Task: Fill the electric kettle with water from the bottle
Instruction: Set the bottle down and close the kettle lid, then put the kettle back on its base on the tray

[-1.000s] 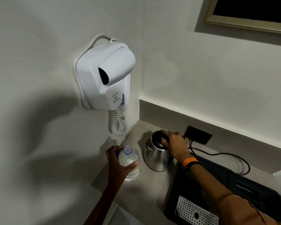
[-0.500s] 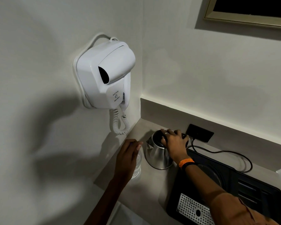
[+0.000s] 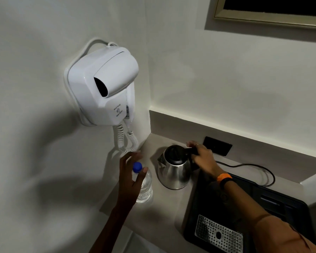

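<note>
Nearest, at the counter's 7 o'clock side, the clear plastic water bottle (image 3: 144,185) stands upright with its blue cap (image 3: 137,167) on, and the left hand (image 3: 130,177) hovers beside it with fingers spread, thumb by the neck but gripping nothing. Farther back, at about 1 o'clock from the bottle, the stainless electric kettle (image 3: 173,172) sits on the counter (image 3: 164,207) (off the black tray (image 3: 281,207)), lid down, with the right hand (image 3: 202,159) wrapped around its black handle. I judge the task barely begun: uncapping, opening the lid and pouring all remain.
</note>
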A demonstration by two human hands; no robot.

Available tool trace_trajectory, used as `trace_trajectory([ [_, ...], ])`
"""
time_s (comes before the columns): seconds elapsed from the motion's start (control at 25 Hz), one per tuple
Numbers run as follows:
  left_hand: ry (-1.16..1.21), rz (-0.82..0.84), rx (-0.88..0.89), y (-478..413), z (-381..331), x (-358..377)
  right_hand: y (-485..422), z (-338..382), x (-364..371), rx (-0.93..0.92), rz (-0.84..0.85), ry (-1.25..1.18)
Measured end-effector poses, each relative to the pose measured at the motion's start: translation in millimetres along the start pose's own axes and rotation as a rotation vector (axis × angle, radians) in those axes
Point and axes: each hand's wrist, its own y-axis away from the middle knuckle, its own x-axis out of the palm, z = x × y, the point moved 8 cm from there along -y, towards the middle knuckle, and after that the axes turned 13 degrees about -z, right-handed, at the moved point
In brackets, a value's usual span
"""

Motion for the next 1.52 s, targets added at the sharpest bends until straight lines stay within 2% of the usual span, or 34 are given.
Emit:
trace_trajectory([
  [0.08,-0.047,0.008,0.034,-1,-9,-5,-2,-13,-5,-0.037,0.097,0.062],
  [0.16,-0.141,-0.037,0.278,8,-36,-11,-3,-10,-2,-0.124,0.107,0.168],
  [0.24,-0.121,0.002,0.484,32,-59,5,-6,-2,-1,-0.173,0.073,0.193],
  [0.28,-0.099,0.050,0.470,43,-63,20,-5,0,0,-0.185,0.064,0.204],
  [0.32,-0.092,0.092,0.380,50,-60,36,-3,4,-1,-0.198,0.053,0.212],
  [0.44,-0.148,0.107,-0.053,54,-37,74,6,17,-22,-0.244,-0.088,0.183],
  [0.56,-0.139,0.052,-0.179,34,-20,90,11,29,-70,-0.219,-0.235,0.090],
  [0.64,-0.073,0.157,-0.254,27,-12,106,21,26,-105,-0.189,-0.255,0.033],
  [0.8,0.067,0.441,-0.340,53,-12,157,72,-6,-164,-0.147,-0.293,0.085],
  [1.04,0.094,0.655,-0.423,111,-19,215,132,-71,-200,0.071,-0.303,0.171],
  [1.28,0.076,0.712,-0.437,147,-9,231,161,-102,-202,0.170,-0.286,0.150],
  [1.52,0.019,0.696,-0.455,147,-8,223,155,-104,-193,0.145,-0.250,0.125],
])
